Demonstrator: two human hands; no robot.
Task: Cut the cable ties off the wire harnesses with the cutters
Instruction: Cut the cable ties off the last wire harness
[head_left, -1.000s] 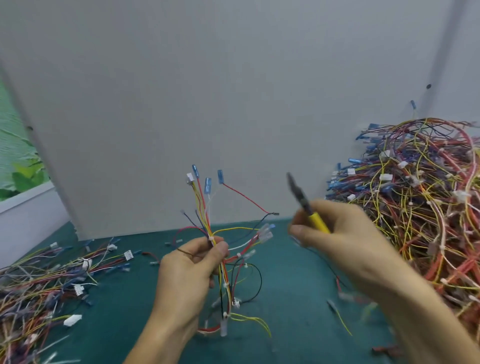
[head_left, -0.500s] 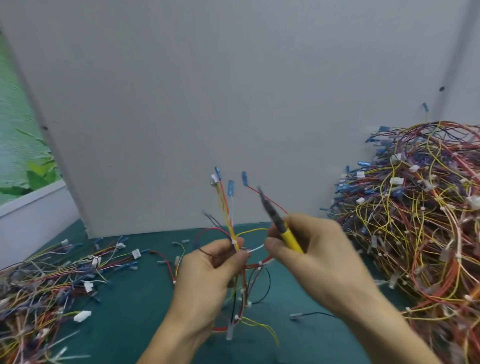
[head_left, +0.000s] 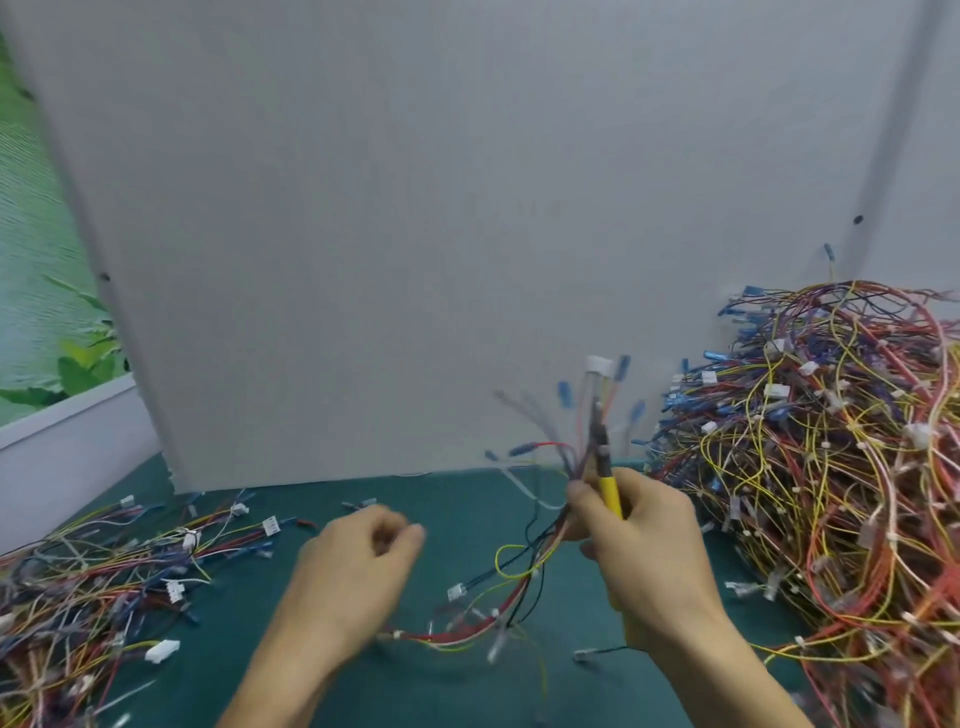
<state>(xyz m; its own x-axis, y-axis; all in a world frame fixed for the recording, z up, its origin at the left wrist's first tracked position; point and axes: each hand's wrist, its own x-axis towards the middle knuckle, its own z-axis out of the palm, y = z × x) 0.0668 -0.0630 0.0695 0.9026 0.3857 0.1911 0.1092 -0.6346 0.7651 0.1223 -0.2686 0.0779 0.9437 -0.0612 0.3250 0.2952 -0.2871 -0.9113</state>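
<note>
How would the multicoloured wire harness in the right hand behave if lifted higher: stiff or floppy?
Probably floppy: the multicoloured wire harness droops in loops below the right hand. Likely light: that hand also grips the yellow-handled cutters. Its loose ends may snag.

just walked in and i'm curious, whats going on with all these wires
A person is working through wire harnesses on a green mat. The right hand grips yellow-handled cutters, tip up, with one harness fanning up beside them and trailing onto the mat. The left hand hovers apart, fingers curled; blur hides whether it pinches anything. A big heap sits right, a flatter spread left.
</note>
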